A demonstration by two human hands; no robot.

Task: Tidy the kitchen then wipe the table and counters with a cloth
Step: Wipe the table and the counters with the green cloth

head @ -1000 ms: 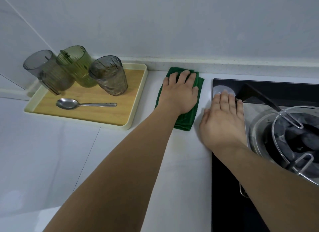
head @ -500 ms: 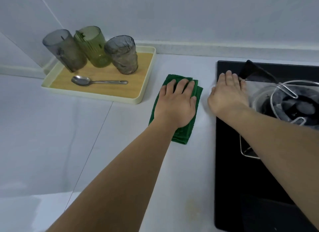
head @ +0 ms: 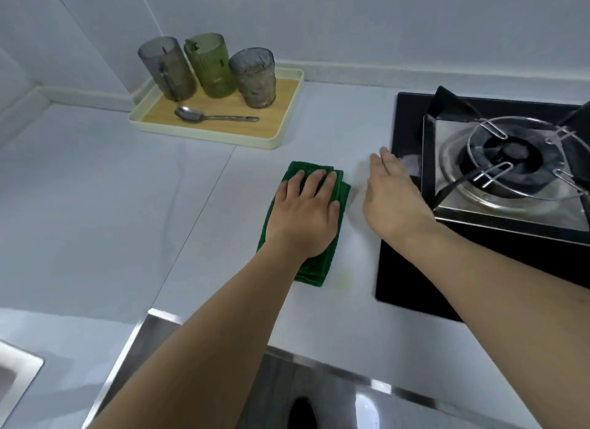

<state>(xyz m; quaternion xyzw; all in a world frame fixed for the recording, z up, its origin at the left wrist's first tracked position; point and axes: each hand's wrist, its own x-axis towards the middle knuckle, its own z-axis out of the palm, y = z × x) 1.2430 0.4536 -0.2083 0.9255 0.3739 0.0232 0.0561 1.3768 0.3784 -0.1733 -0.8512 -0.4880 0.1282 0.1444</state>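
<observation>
The left hand (head: 305, 213) is lying palm-down with its fingers (head: 314, 184) spread flat, pressing rather than gripping the single folded green cloth (head: 332, 237). The cloth is sitting on the white counter (head: 127, 221), between the tray and the hob, its long axis running from the near edge toward the back wall and leaning slightly right at the far end. Much of it is hiding under the palm; only its borders and near end are showing. The right hand (head: 394, 201) is hanging just beside the cloth with fingers loose and extended, holding nothing; it is motion-blurred, so whether it is touching the counter cannot be told. Its far side is overlapping the edge of the black hob (head: 412, 278), where one burner (head: 510, 155) is showing, cut off at the right.

Farther back, one tray (head: 287, 122) is carrying three tumblers: a grey one (head: 167, 69), a green one (head: 209, 66) and a textured clear one (head: 253, 77), all leaning with lens distortion, plus one spoon (head: 210, 117) lying bowl-left. A sink corner (head: 16, 374) is peeking in at lower left.
</observation>
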